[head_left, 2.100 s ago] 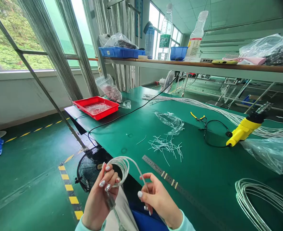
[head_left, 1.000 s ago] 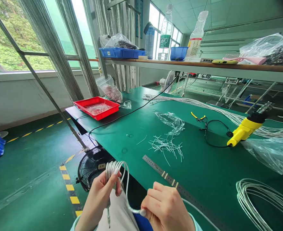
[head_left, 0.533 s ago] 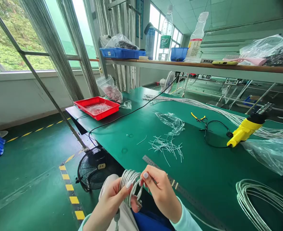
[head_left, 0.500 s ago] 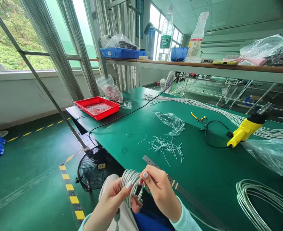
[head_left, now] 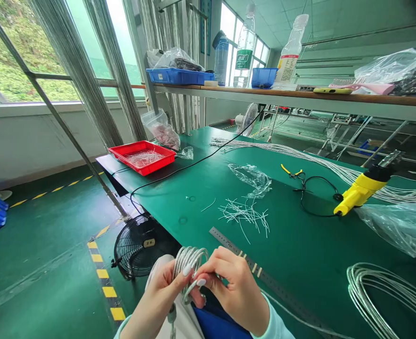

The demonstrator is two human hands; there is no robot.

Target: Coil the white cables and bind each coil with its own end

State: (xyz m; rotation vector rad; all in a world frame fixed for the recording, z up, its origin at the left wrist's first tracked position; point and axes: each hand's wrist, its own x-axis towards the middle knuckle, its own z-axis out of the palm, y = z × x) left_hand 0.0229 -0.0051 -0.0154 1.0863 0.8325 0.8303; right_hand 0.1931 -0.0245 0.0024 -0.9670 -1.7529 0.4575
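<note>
- My right fingers [head_left: 201, 282] have slid lower and leftward, near my left fingers [head_left: 187, 270].
- The coiled cable [head_left: 190, 256] is held in both, above my lap [head_left: 188, 322] by the desk [head_left: 200, 181].
- My left fingers clamp its loops; my right fingers pinch a strand.
- A steel ruler [head_left: 224, 239] lies just beyond, thin white strips [head_left: 243, 214] farther out.
</note>
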